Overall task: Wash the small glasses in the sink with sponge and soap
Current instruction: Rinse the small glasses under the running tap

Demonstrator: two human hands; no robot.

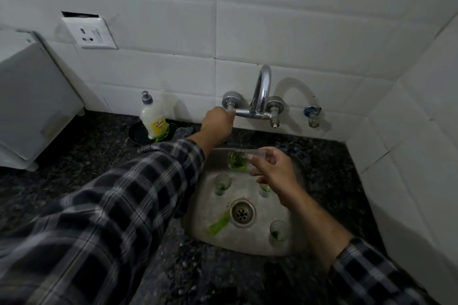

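A small steel sink (292,247) holds several small glasses with green liquid in them. One glass (222,184) stands at the left, one (278,230) at the front right, and another (264,190) is partly hidden under my right wrist. My right hand (272,168) grips a tilted glass (241,160) with green soap inside, below the spout. My left hand (218,122) is closed around the left tap handle of the wall faucet (261,89). A soap bottle (153,120) stands on the counter at the left. A green streak (219,226) lies beside the drain (242,212).
The dark granite counter (198,272) surrounds the sink. The soap bottle sits on a black dish (137,135). A white appliance (32,106) stands at far left, with a wall socket (90,33) above it. A second small tap (312,114) juts from the tiles at right.
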